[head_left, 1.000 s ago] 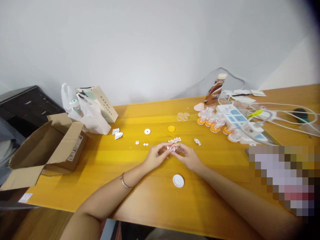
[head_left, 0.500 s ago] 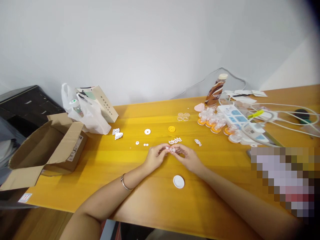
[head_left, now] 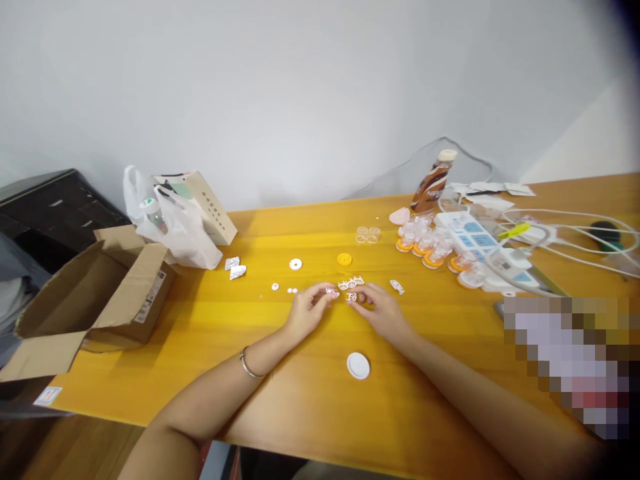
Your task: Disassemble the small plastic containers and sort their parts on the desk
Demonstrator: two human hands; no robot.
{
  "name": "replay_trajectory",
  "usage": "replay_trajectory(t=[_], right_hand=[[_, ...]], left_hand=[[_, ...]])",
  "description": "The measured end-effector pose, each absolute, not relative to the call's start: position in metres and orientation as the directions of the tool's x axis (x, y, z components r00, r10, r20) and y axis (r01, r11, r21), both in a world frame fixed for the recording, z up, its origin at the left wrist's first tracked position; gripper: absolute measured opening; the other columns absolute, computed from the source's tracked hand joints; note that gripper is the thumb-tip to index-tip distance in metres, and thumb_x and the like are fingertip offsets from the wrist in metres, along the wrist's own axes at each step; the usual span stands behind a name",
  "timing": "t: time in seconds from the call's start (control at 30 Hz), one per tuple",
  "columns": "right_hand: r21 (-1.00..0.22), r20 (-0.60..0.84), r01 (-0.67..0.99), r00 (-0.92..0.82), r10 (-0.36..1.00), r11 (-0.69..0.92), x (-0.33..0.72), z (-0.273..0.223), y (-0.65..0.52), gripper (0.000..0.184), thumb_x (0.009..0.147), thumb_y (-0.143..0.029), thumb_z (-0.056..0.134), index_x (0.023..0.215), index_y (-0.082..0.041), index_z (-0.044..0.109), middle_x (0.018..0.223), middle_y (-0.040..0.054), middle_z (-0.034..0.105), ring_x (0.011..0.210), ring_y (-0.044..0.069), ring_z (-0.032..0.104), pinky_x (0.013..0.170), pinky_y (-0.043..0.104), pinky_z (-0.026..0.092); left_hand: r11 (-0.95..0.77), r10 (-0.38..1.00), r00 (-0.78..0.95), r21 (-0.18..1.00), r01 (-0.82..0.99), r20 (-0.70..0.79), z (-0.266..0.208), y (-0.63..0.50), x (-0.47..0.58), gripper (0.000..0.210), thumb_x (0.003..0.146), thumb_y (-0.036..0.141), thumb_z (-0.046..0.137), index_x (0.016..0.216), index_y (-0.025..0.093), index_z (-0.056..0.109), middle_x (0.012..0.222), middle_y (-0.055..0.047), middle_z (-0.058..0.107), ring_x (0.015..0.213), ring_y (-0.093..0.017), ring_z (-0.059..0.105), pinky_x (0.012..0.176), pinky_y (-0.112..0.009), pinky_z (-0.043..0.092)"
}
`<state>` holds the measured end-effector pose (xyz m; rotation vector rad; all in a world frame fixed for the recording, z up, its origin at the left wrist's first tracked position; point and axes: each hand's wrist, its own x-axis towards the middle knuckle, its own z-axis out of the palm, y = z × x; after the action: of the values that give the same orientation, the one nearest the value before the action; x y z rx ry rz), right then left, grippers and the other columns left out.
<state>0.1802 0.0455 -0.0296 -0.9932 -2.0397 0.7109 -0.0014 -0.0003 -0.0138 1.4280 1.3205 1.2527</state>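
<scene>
My left hand point(head_left: 309, 310) pinches a small white openwork plastic piece point(head_left: 332, 292) between thumb and fingertips. A similar white openwork plastic piece point(head_left: 351, 297) is pinched in my right hand point(head_left: 379, 311), a short gap away. Just behind the hands lies a row of joined white lattice pieces point(head_left: 351, 283). Right of them sits another loose lattice piece point(head_left: 397, 287). Farther back are a yellow disc point(head_left: 345, 259) and a white ring point(head_left: 295, 264). Small white round parts point(head_left: 293, 291) lie to the left. Nearer my body rests a white round lid point(head_left: 359, 365).
On the right stand several clear cups with orange bases point(head_left: 435, 251), a power strip point(head_left: 467, 233) with cables and a brown drink bottle point(head_left: 434, 180). Clear rings point(head_left: 368, 235) lie at the back. Leftward are an open cardboard box point(head_left: 125, 293), a plastic bag point(head_left: 185, 233) and foil pieces point(head_left: 236, 268).
My hands have drawn slightly apart. The white pieces, close together between my fingers before, are now separated, one in each hand.
</scene>
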Motion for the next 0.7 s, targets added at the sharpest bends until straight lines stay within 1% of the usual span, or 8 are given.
replay_trajectory(t=[0.07,0.17,0.3,0.43,0.53,0.63,0.7], right_hand=[[-0.725,0.386,0.41,-0.423,0.82,0.553,0.178,-0.031,0.047,0.015,0.077,-0.027,0.057,0.09,-0.023,0.063,0.07,0.0016,0.058,0.072,0.02,0.055,0.068,0.034,0.046],[-0.751,0.363,0.402,-0.412,0.836,0.524,0.175,-0.034,0.05,0.018,0.077,-0.025,0.055,0.094,-0.023,0.061,0.073,0.0012,0.059,0.071,0.019,0.055,0.069,0.034,0.046],[-0.793,0.317,0.394,-0.385,0.867,0.465,0.173,-0.033,0.05,0.021,0.077,-0.025,0.054,0.098,-0.022,0.057,0.071,-0.0004,0.058,0.066,0.017,0.055,0.066,0.032,0.047],[-0.806,0.319,0.377,-0.375,0.871,0.457,0.174,-0.029,0.046,0.02,0.078,-0.028,0.054,0.098,-0.021,0.053,0.071,-0.0004,0.059,0.064,0.016,0.056,0.065,0.031,0.048],[-0.779,0.386,0.338,-0.406,0.828,0.529,0.176,-0.024,0.041,0.02,0.08,-0.03,0.055,0.098,-0.022,0.053,0.078,0.0022,0.062,0.071,0.018,0.059,0.069,0.033,0.049],[-0.705,0.486,0.286,-0.472,0.736,0.649,0.176,-0.022,0.035,0.023,0.08,-0.03,0.058,0.101,-0.024,0.054,0.091,0.0056,0.064,0.086,0.021,0.06,0.079,0.037,0.048],[-0.671,0.509,0.265,-0.515,0.69,0.693,0.176,-0.02,0.031,0.019,0.082,-0.029,0.055,0.101,-0.025,0.056,0.095,0.0064,0.065,0.091,0.022,0.06,0.083,0.039,0.047]], left_hand=[[-0.13,0.99,-0.028,0.97,0.206,0.139,-0.013,-0.001,-0.001,0.026,0.077,0.035,0.059,0.094,0.015,0.063,0.093,-0.006,0.068,0.081,-0.017,0.064,0.067,-0.026,0.054],[-0.134,0.99,-0.015,0.967,0.218,0.141,-0.013,-0.001,-0.001,0.027,0.078,0.036,0.059,0.094,0.015,0.064,0.092,-0.006,0.068,0.08,-0.017,0.064,0.066,-0.025,0.054],[-0.143,0.989,0.003,0.965,0.22,0.145,-0.012,-0.001,0.0,0.027,0.078,0.037,0.059,0.094,0.016,0.064,0.091,-0.006,0.068,0.079,-0.017,0.064,0.066,-0.025,0.055],[-0.146,0.989,0.015,0.966,0.211,0.146,-0.011,-0.002,0.0,0.026,0.078,0.036,0.059,0.094,0.015,0.064,0.093,-0.006,0.068,0.079,-0.016,0.063,0.067,-0.025,0.054],[-0.148,0.989,0.024,0.97,0.193,0.146,-0.009,-0.002,0.0,0.026,0.077,0.036,0.061,0.092,0.015,0.065,0.091,-0.006,0.069,0.078,-0.016,0.063,0.068,-0.026,0.053],[-0.124,0.992,0.028,0.982,0.141,0.121,-0.008,-0.002,0.001,0.028,0.076,0.039,0.062,0.088,0.014,0.066,0.086,-0.007,0.07,0.074,-0.016,0.064,0.065,-0.025,0.053],[-0.111,0.993,0.043,0.987,0.114,0.107,-0.009,-0.002,0.002,0.031,0.075,0.041,0.062,0.086,0.013,0.067,0.08,-0.006,0.07,0.069,-0.015,0.064,0.065,-0.026,0.053]])
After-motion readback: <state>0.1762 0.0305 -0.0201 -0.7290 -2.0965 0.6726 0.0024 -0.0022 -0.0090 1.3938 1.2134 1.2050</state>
